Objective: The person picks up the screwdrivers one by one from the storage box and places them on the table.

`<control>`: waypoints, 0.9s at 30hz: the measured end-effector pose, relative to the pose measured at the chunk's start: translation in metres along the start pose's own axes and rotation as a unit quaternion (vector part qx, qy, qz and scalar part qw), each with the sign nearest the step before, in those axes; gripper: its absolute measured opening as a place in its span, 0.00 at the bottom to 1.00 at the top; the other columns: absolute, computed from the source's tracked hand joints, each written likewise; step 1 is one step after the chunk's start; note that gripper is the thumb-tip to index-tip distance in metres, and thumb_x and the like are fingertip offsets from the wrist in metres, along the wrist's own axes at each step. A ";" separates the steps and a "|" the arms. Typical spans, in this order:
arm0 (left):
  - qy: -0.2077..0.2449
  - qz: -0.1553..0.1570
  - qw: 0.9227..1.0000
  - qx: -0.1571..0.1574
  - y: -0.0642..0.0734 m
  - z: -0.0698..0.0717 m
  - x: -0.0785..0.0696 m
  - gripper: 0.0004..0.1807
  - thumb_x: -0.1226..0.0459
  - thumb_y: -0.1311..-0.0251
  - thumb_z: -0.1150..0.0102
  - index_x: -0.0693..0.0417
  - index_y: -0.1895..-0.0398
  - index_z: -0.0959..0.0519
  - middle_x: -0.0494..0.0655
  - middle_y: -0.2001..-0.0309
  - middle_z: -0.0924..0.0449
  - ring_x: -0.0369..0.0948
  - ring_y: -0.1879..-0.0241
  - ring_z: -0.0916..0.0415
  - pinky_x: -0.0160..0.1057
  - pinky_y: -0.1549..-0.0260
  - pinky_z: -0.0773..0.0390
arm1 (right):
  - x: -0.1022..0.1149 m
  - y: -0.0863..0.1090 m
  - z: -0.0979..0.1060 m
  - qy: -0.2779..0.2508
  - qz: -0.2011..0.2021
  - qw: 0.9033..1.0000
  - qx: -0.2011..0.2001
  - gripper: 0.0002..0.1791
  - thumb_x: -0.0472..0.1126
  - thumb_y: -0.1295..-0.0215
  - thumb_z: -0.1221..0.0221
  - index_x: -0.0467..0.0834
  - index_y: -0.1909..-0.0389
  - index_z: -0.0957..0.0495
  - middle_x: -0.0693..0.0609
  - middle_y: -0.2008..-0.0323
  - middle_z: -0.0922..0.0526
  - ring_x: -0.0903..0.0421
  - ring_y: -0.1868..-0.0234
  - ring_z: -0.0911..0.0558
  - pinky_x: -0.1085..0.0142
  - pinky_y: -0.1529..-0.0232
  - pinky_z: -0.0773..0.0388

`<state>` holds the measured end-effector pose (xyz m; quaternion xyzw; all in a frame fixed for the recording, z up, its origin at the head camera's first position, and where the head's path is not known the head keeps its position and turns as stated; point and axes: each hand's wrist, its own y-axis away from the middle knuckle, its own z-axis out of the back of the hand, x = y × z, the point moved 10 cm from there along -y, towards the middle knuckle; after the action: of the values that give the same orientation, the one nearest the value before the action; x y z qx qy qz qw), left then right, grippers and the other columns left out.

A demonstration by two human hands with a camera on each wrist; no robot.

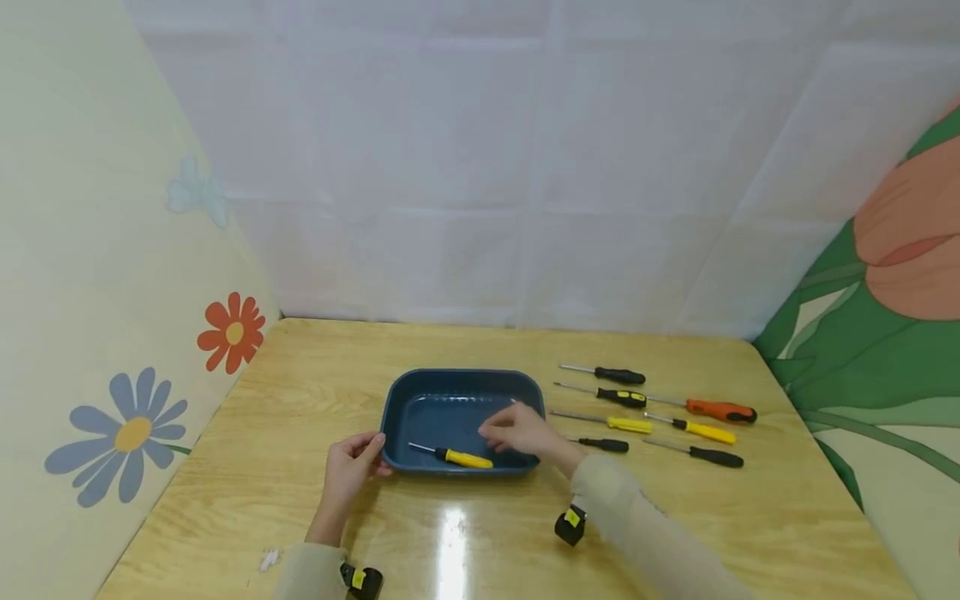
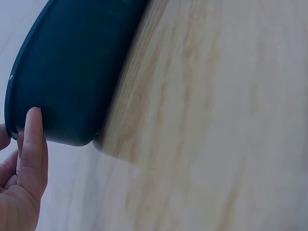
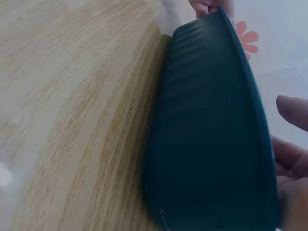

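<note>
A dark blue rectangular tray (image 1: 465,377) with raised walls rests on the wooden table. Inside it, near the front wall, lies a screwdriver (image 1: 467,458) with a yellow and black handle. My left hand (image 1: 352,462) pinches the tray's left rim, thumb on top and fingers against the outer wall; the left wrist view shows those fingers (image 2: 32,144) on the wall. Over the right part of the tray hovers my right hand (image 1: 517,429), its fingers loosely bent, with nothing seen in them. In the right wrist view its thumb (image 3: 292,110) stands apart from the fingers beyond the rim.
Several screwdrivers lie right of the tray, among them an orange-handled one (image 1: 722,411), a yellow one (image 1: 628,425) and a black one (image 1: 716,457). A small white scrap (image 1: 270,559) is at the front left. A white sheet (image 1: 450,167) hangs behind the table (image 1: 315,358).
</note>
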<state>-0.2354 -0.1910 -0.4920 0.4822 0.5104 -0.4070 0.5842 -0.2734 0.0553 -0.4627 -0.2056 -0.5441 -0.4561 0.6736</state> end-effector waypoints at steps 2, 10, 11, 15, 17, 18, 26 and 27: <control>0.001 0.003 1.000 0.001 0.001 0.000 0.002 0.16 0.70 0.39 0.47 0.80 0.56 0.28 0.54 0.79 0.23 0.39 0.84 0.25 0.37 0.82 0.19 | -0.004 0.000 -0.002 0.003 -0.005 1.000 0.001 0.15 0.40 0.37 0.44 0.31 0.57 0.22 0.41 0.61 0.19 0.51 0.65 0.19 0.62 0.65 0.18; -0.001 0.002 1.000 -0.004 0.006 0.001 0.009 0.14 0.72 0.39 0.48 0.81 0.57 0.28 0.52 0.81 0.25 0.39 0.85 0.26 0.37 0.82 0.19 | -0.012 0.004 -0.012 0.005 -0.019 1.000 0.012 0.16 0.40 0.38 0.43 0.31 0.57 0.22 0.41 0.61 0.20 0.51 0.66 0.19 0.63 0.66 0.18; -0.001 0.001 1.000 -0.004 0.006 0.001 0.009 0.14 0.72 0.39 0.48 0.81 0.57 0.28 0.52 0.81 0.25 0.39 0.85 0.26 0.37 0.83 0.19 | -0.011 0.005 -0.013 0.006 -0.018 1.000 0.013 0.15 0.40 0.38 0.43 0.31 0.57 0.22 0.41 0.61 0.20 0.51 0.66 0.19 0.62 0.66 0.18; -0.008 0.004 1.000 -0.002 0.007 0.001 0.010 0.15 0.72 0.39 0.48 0.81 0.57 0.28 0.52 0.80 0.25 0.39 0.84 0.26 0.37 0.82 0.19 | -0.013 0.006 -0.014 0.015 -0.020 1.000 0.014 0.15 0.40 0.39 0.42 0.32 0.58 0.21 0.43 0.62 0.20 0.51 0.66 0.19 0.62 0.68 0.18; -0.010 0.005 1.000 -0.001 0.007 0.000 0.009 0.15 0.71 0.39 0.47 0.81 0.56 0.28 0.53 0.80 0.24 0.39 0.84 0.25 0.37 0.82 0.18 | -0.015 0.006 -0.015 0.019 -0.026 0.999 0.012 0.14 0.40 0.39 0.42 0.33 0.59 0.21 0.44 0.62 0.20 0.51 0.67 0.19 0.62 0.69 0.18; -0.011 0.004 1.000 -0.001 0.008 0.000 0.009 0.15 0.71 0.39 0.47 0.81 0.56 0.28 0.53 0.80 0.24 0.39 0.84 0.25 0.37 0.82 0.18 | -0.015 0.006 -0.015 0.021 -0.029 0.999 0.010 0.14 0.40 0.39 0.42 0.33 0.59 0.20 0.45 0.63 0.19 0.51 0.68 0.19 0.61 0.70 0.18; -0.006 -0.009 1.000 -0.001 0.004 -0.001 0.002 0.15 0.72 0.39 0.48 0.81 0.57 0.28 0.55 0.79 0.24 0.39 0.84 0.25 0.38 0.81 0.18 | -0.012 0.002 -0.012 0.036 -0.035 0.998 0.027 0.13 0.40 0.41 0.40 0.34 0.63 0.19 0.47 0.68 0.19 0.54 0.72 0.19 0.62 0.75 0.18; -0.007 -0.010 1.000 -0.002 0.003 -0.001 0.001 0.15 0.72 0.39 0.47 0.81 0.57 0.28 0.55 0.79 0.24 0.39 0.84 0.25 0.38 0.81 0.18 | -0.010 0.002 -0.012 0.041 -0.035 0.998 0.031 0.12 0.40 0.42 0.39 0.34 0.64 0.18 0.48 0.69 0.18 0.55 0.73 0.19 0.63 0.76 0.18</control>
<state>-0.2325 -0.1895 -0.4928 0.4730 0.5120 -0.4156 0.5843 -0.2653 0.0511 -0.4756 -0.1467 -0.5364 -0.4702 0.6854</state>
